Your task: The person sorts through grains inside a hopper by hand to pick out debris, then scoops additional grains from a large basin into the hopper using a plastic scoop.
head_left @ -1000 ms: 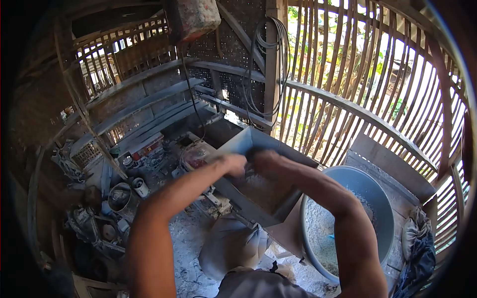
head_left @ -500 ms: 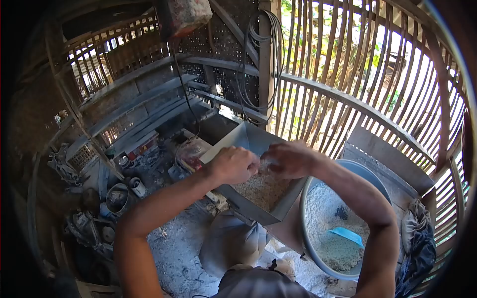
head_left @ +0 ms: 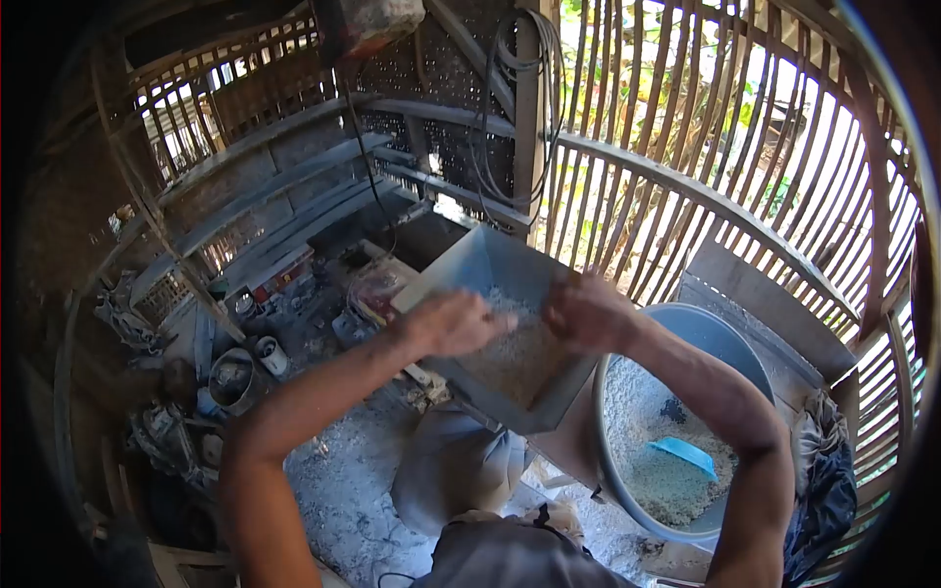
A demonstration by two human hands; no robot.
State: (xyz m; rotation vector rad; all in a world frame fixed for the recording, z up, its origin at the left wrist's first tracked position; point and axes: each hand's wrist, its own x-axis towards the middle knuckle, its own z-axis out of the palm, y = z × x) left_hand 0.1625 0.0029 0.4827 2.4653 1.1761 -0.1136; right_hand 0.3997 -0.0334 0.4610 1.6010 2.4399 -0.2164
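Over a metal hopper with pale grain inside, both my hands hang side by side with a gap between them. My left hand is curled above the hopper's left part, its thumb side pointing right. At the right wall, my right hand is closed too, with the fingers bent down. Motion blurs the fingers, and whatever they hold, if anything, cannot be made out. Right of the hopper stands a large grey tub of white grain, with a light blue scoop lying on it.
A full sack stands below the hopper. To the left are a bucket, a white can and clutter on the dusty floor. A cable hangs at the back. Slatted walls enclose the space; dark cloth lies right.
My hands have moved apart above the hopper, the right one shifting right and the left one slightly left. More of the grain shows between them. The scoop still lies in the tub.
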